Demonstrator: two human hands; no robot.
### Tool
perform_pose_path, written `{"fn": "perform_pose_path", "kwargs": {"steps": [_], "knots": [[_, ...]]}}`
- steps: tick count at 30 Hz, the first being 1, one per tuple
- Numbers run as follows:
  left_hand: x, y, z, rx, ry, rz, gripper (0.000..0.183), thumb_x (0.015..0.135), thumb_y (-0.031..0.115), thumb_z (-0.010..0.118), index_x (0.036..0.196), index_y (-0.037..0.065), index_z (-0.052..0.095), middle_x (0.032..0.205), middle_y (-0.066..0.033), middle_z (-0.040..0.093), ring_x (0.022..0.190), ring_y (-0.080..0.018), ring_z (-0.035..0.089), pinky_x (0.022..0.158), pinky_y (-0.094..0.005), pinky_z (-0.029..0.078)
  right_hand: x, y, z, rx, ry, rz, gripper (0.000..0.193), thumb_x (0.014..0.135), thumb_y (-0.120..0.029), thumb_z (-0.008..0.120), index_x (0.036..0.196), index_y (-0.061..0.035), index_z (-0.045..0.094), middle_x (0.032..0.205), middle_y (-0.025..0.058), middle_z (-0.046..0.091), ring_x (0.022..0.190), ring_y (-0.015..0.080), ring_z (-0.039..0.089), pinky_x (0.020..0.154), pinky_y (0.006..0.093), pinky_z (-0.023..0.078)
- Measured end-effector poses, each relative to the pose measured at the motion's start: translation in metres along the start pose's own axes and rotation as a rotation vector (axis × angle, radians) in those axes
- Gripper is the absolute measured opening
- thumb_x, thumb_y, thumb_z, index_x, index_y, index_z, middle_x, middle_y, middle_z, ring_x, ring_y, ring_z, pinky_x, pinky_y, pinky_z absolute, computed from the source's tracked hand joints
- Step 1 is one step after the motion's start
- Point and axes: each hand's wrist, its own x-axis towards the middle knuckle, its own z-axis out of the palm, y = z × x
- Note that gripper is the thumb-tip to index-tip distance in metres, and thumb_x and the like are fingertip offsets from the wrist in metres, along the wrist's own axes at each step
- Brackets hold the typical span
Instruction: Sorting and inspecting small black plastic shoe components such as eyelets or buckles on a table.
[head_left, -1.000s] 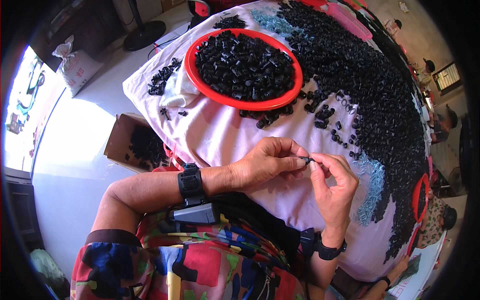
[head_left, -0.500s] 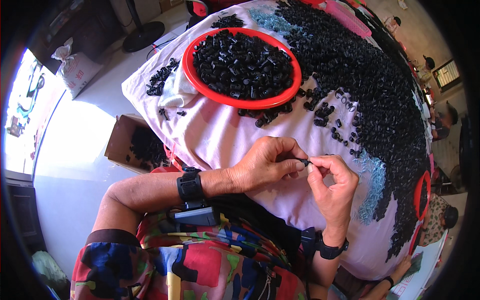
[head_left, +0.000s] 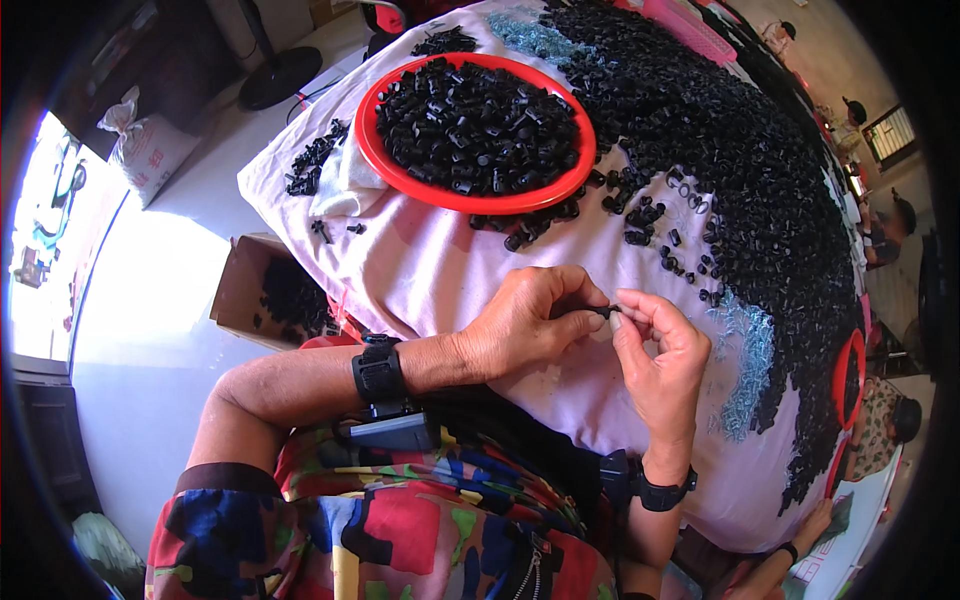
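My left hand [head_left: 530, 318] is closed over the pink cloth, thumb and forefinger pinching a small black plastic part [head_left: 604, 311]. Meeting it from the right, my right hand [head_left: 665, 362] has its thumb and forefinger drawn together at the part's end. Whatever lies between those right fingertips is too small to make out. Beyond both hands stands a red basin [head_left: 500, 205] heaped with short black plastic pieces [head_left: 475, 125]. Loose black rings and caps [head_left: 640, 225] lie on the cloth between the basin and the big pile.
A broad heap of black parts [head_left: 760, 190] covers the table's right side. Blue thin pieces [head_left: 748, 385] lie along its near edge. Below the table's left side is a cardboard box [head_left: 232, 290] with black parts. Another person's hand [head_left: 815, 522] shows at lower right.
Both hands have shifted slightly up, still fingertip to fingertip around the small black part. The whole view has moved a little.
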Motion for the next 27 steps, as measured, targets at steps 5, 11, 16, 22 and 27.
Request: {"fn": "perform_pose_path", "kwargs": {"steps": [5,11,16,22,27], "knots": [[0.004,-0.009,0.002,-0.27,-0.027,0.004,0.021,0.101,0.013,0.067,0.114,-0.004,0.065,0.094,-0.0041,0.071,0.083,-0.0072,0.067,0.073,-0.0233,0.056,0.001,-0.002,0.003,-0.17,0.023,-0.192,0.017,0.082,0.005,0.073,0.098,0.0009,0.073,0.089,0.0117,0.072,0.076,0.0248,0.067,0.069,0.0345,0.055],[0.006,-0.006,-0.004,-0.409,-0.079,-0.117,0.019,0.099,0.011,0.068,0.109,-0.005,0.067,0.089,-0.0056,0.072,0.078,-0.0097,0.068,0.07,-0.0255,0.057,0.001,-0.006,0.002,-0.283,-0.054,-0.311,0.034,0.075,0.003,0.076,0.108,0.0012,0.07,0.101,0.0131,0.07,0.091,0.0327,0.065,0.081,0.0413,0.054],[0.008,-0.011,-0.008,-0.37,-0.134,-0.08,0.025,0.101,0.02,0.068,0.112,-0.003,0.068,0.098,-0.0045,0.072,0.087,-0.009,0.067,0.08,-0.0254,0.056,0.002,-0.006,0.004,-0.316,-0.051,-0.363,0.041,0.071,0.005,0.078,0.111,0.0008,0.069,0.103,0.0128,0.07,0.092,0.0322,0.064,0.081,0.041,0.054],[0.01,-0.008,-0.009,-0.374,-0.129,-0.088,0.022,0.101,0.021,0.069,0.109,0.0,0.069,0.099,-0.0029,0.072,0.091,-0.0088,0.066,0.083,-0.0262,0.055,0.0,-0.007,0.008,-0.312,-0.016,-0.376,0.045,0.069,0.006,0.079,0.112,0.0004,0.069,0.103,0.0127,0.07,0.09,0.0313,0.065,0.08,0.0406,0.055],[0.007,-0.003,-0.009,-0.487,-0.125,-0.141,0.02,0.1,0.021,0.069,0.107,0.002,0.069,0.101,-0.0041,0.072,0.093,-0.0103,0.068,0.085,-0.0269,0.055,-0.001,-0.008,0.01,-0.258,-0.008,-0.262,0.049,0.069,0.004,0.08,0.116,0.0008,0.069,0.107,0.0135,0.071,0.09,0.0311,0.065,0.081,0.0408,0.055]]}}
